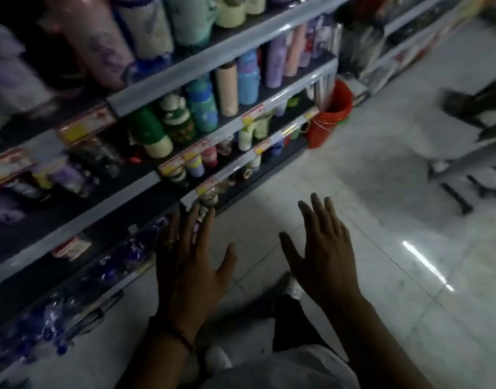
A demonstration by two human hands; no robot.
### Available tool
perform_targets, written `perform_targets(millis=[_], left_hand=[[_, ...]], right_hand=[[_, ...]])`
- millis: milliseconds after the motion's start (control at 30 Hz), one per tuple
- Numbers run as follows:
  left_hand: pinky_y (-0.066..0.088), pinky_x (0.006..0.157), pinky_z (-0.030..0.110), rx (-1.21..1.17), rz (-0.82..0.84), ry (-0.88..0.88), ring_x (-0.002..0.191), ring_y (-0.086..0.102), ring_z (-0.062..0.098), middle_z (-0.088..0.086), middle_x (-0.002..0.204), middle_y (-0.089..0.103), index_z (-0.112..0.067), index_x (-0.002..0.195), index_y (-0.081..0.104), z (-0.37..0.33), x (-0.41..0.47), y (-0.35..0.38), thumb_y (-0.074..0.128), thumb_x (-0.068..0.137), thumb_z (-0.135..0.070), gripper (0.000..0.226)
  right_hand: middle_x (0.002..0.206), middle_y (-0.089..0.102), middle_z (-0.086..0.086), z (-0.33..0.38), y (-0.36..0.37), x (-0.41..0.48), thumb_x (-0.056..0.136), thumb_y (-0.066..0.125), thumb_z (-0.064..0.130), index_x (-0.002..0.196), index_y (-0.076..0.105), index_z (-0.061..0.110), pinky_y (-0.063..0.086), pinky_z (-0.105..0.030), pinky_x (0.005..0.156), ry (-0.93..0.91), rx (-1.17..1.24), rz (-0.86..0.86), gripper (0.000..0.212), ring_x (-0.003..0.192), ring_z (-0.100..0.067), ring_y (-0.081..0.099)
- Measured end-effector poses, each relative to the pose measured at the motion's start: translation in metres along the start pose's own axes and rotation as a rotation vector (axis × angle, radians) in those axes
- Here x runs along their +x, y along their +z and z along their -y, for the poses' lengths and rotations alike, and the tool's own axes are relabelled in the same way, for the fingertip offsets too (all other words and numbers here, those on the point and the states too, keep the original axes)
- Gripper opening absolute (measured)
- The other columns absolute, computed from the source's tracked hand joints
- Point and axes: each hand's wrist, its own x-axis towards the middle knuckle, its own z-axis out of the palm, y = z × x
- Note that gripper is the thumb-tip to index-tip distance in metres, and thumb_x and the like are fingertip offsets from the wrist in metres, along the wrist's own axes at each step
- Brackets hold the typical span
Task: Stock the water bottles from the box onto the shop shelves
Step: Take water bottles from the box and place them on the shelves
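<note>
Two open hands are hovering apart over the tiled floor (pixel 381 226): my left hand (pixel 190 265) and my right hand (pixel 322 256) are spreading straight fingers, gripping nothing. Water bottles (pixel 199 106) are standing on the shop shelves (pixel 185 73) to my left; an orange bucket (pixel 329 116) is sitting beyond the shelf end.

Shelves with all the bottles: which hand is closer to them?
Left. The left hand reaches right up to the front edge of the shelves, low down. The right hand hovers farther out over the floor.
</note>
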Motion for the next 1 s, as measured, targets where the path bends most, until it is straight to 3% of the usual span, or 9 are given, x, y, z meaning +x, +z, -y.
perform_targets(millis=[167, 367, 500, 600, 800, 900, 1000], left_hand=[[0.029, 0.116, 0.064, 0.010, 0.077, 0.068, 0.157, 0.003, 0.030, -0.001, 0.170, 0.011, -0.031, 0.160, 0.025, -0.086, 0.099, 0.033, 0.041, 0.092, -0.069, 0.080], [0.029, 0.116, 0.061, 0.018, 0.032, 0.183, 0.154, 0.018, 0.034, 0.005, 0.166, 0.026, -0.023, 0.153, 0.042, -0.218, 0.217, 0.074, 0.051, 0.089, -0.061, 0.075], [0.033, 0.114, 0.061, 0.038, 0.100, 0.278, 0.149, 0.027, 0.037, 0.009, 0.163, 0.034, -0.018, 0.150, 0.047, -0.289, 0.288, 0.105, 0.056, 0.086, -0.050, 0.072], [0.034, 0.114, 0.058, 0.002, 0.129, 0.385, 0.147, 0.032, 0.036, 0.008, 0.160, 0.039, -0.019, 0.150, 0.048, -0.336, 0.354, 0.134, 0.053, 0.087, -0.053, 0.071], [0.033, 0.116, 0.055, -0.136, 0.158, 0.608, 0.146, 0.034, 0.034, 0.006, 0.158, 0.042, -0.019, 0.150, 0.047, -0.447, 0.524, 0.190, 0.051, 0.090, -0.056, 0.071], [0.030, 0.117, 0.048, -0.113, 0.188, 0.729, 0.145, 0.035, 0.032, 0.003, 0.156, 0.044, -0.022, 0.148, 0.049, -0.512, 0.593, 0.191, 0.053, 0.088, -0.057, 0.069], [0.034, 0.115, 0.052, -0.104, 0.195, 0.847, 0.143, 0.039, 0.032, 0.004, 0.153, 0.049, -0.022, 0.146, 0.052, -0.576, 0.654, 0.205, 0.048, 0.087, -0.058, 0.069]], right_hand=[[0.175, 0.007, -0.008, -0.083, -0.023, 0.075, 0.102, 0.034, 0.069, 0.165, 0.020, 0.022, 0.017, -0.052, 0.130, 0.160, 0.027, 0.000, 0.080, 0.162, -0.030, -0.001], [0.173, 0.017, -0.011, -0.193, -0.080, 0.165, 0.102, 0.042, 0.062, 0.162, 0.030, 0.017, 0.024, -0.052, 0.128, 0.215, 0.050, -0.089, 0.076, 0.161, -0.034, 0.006], [0.171, 0.026, -0.011, -0.255, -0.093, 0.207, 0.102, 0.046, 0.055, 0.159, 0.037, 0.015, 0.023, -0.048, 0.126, 0.381, 0.069, -0.115, 0.070, 0.161, -0.033, 0.013], [0.172, 0.026, -0.007, -0.303, -0.103, 0.252, 0.102, 0.044, 0.058, 0.160, 0.035, 0.019, 0.020, -0.045, 0.127, 0.507, 0.101, -0.126, 0.070, 0.161, -0.030, 0.012], [0.170, 0.030, -0.010, -0.403, -0.145, 0.374, 0.104, 0.047, 0.055, 0.159, 0.035, 0.018, 0.030, -0.049, 0.126, 0.756, 0.099, -0.311, 0.067, 0.160, -0.032, 0.018], [0.170, 0.030, -0.009, -0.436, -0.176, 0.419, 0.104, 0.048, 0.056, 0.159, 0.035, 0.017, 0.030, -0.049, 0.126, 0.869, 0.109, -0.387, 0.068, 0.160, -0.031, 0.019], [0.172, 0.027, -0.007, -0.471, -0.198, 0.464, 0.104, 0.045, 0.058, 0.160, 0.031, 0.021, 0.026, -0.046, 0.128, 0.956, 0.116, -0.387, 0.069, 0.161, -0.030, 0.017]])
